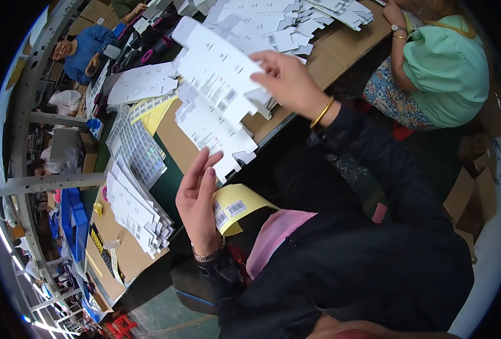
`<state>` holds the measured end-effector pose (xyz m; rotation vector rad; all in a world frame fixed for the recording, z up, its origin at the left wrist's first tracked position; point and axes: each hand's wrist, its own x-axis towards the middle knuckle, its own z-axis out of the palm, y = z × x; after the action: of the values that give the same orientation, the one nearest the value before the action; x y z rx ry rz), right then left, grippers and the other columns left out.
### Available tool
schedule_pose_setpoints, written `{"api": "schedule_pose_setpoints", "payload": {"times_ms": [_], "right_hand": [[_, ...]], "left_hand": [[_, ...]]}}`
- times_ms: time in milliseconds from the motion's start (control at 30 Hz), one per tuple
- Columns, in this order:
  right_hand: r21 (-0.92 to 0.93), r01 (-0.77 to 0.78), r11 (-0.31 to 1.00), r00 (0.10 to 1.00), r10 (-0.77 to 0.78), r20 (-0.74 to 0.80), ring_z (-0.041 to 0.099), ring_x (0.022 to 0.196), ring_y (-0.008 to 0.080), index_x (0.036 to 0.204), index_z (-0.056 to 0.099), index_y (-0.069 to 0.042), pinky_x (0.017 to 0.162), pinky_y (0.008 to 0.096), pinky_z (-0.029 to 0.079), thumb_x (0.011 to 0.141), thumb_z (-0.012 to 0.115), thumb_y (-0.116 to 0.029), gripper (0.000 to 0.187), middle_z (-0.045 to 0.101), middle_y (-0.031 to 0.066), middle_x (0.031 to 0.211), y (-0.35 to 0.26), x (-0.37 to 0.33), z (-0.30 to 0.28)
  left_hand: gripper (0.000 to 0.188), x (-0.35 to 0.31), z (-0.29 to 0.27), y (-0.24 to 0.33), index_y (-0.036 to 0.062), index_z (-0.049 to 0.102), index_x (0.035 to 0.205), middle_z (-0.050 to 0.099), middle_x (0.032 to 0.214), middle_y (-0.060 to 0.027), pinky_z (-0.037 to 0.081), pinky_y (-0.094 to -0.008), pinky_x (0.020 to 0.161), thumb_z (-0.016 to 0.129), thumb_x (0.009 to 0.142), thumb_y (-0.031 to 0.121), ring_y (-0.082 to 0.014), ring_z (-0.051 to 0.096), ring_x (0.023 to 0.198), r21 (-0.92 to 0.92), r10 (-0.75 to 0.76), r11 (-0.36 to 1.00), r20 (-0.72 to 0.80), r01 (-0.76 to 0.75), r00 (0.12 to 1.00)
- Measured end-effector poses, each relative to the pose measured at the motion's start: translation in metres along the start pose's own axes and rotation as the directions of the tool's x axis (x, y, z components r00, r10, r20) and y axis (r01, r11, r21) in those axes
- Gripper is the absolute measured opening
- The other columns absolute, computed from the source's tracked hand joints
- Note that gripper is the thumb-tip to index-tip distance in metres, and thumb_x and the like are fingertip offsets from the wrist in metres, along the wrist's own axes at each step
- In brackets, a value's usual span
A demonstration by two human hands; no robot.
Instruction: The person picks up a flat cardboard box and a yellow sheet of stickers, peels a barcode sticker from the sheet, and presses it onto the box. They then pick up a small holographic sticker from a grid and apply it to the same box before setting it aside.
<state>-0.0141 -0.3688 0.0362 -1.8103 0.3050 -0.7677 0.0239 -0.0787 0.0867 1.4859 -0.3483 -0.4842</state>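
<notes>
My right hand point(287, 82) pinches the right edge of a white flattened carton point(214, 70) with small print and a barcode, lifted at a slant. Below it, another flattened carton point(205, 127) lies at the table's near edge. Close to that carton's lower corner, my left hand point(197, 203) has its fingers stretched upward, with the thumb apart from them. A curved yellow label sheet point(233, 209) with barcode stickers shows beside the left thumb's base, above my lap. Whether the palm bears on the sheet is hidden.
Loose flattened cartons point(262, 20) cover the far table. A stack of cartons point(134, 209) stands left, beside label sheets point(134, 144). A person in a green top point(445, 68) sits at right; another in blue point(86, 51) is at far left. An open cardboard box point(471, 198) is at right.
</notes>
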Motion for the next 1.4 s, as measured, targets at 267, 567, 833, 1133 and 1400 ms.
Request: {"api": "schedule_pose_setpoints", "payload": {"times_ms": [267, 567, 833, 1133, 1400], "right_hand": [[-0.741, 0.280, 0.610, 0.940, -0.330, 0.084, 0.062, 0.126, 0.0369, 0.138, 0.069, -0.008, 0.107, 0.0460, 0.050, 0.096, 0.079, -0.030, 0.048, 0.069, 0.0133, 0.135, 0.018, 0.039, -0.035], [-0.837, 0.315, 0.448, 0.948, -0.186, 0.257, 0.041, 0.151, 0.0389, 0.151, 0.061, -0.014, 0.125, 0.0546, 0.027, 0.091, 0.077, -0.054, 0.074, 0.049, 0.0181, 0.162, 0.037, 0.046, -0.027], [-0.779, 0.262, 0.570, 0.965, -0.137, 0.224, 0.045, 0.148, 0.0381, 0.153, 0.060, -0.016, 0.120, 0.0487, 0.035, 0.090, 0.077, -0.050, 0.074, 0.051, 0.0195, 0.160, 0.055, 0.068, -0.048], [-0.878, 0.198, 0.435, 0.976, -0.173, 0.134, 0.049, 0.143, 0.0393, 0.149, 0.064, -0.015, 0.115, 0.0496, 0.041, 0.092, 0.076, -0.052, 0.069, 0.054, 0.0222, 0.157, 0.051, 0.108, -0.075], [-0.944, 0.081, 0.320, 0.980, -0.199, 0.016, 0.054, 0.136, 0.0398, 0.148, 0.064, -0.011, 0.111, 0.0509, 0.046, 0.093, 0.070, -0.064, 0.077, 0.060, 0.0225, 0.148, 0.072, 0.151, -0.100]], "left_hand": [[0.036, 0.118, 0.052, -0.019, -0.0062, 0.068, 0.131, 0.077, 0.109, -0.0077, 0.055, -0.0239, 0.065, 0.071, 0.106, 0.021, -0.0084, 0.069, 0.076, 0.030, -0.334, 0.941, 0.213, 0.336, 0.918], [0.030, 0.141, 0.063, -0.025, -0.0062, 0.072, 0.116, 0.074, 0.099, -0.0071, 0.058, -0.0256, 0.069, 0.075, 0.104, 0.021, -0.0120, 0.071, 0.080, 0.096, -0.444, 0.896, 0.212, 0.434, 0.871], [0.028, 0.182, 0.098, -0.035, -0.0060, 0.071, 0.110, 0.075, 0.095, -0.0088, 0.058, -0.0272, 0.066, 0.070, 0.107, 0.021, -0.0165, 0.073, 0.077, -0.154, -0.548, 0.815, 0.112, 0.559, 0.829], [0.023, 0.243, 0.105, -0.033, 0.0053, 0.070, 0.102, 0.073, 0.086, -0.0034, 0.047, -0.0259, 0.048, 0.068, 0.108, 0.028, -0.0130, 0.067, 0.064, 0.000, -0.608, 0.782, 0.220, 0.623, 0.763], [0.027, 0.250, 0.129, -0.038, 0.0078, 0.065, 0.098, 0.055, 0.063, 0.0047, 0.026, -0.0255, 0.042, 0.064, 0.111, 0.032, -0.0079, 0.039, 0.043, 0.028, -0.652, 0.755, 0.146, 0.655, 0.744]]}}
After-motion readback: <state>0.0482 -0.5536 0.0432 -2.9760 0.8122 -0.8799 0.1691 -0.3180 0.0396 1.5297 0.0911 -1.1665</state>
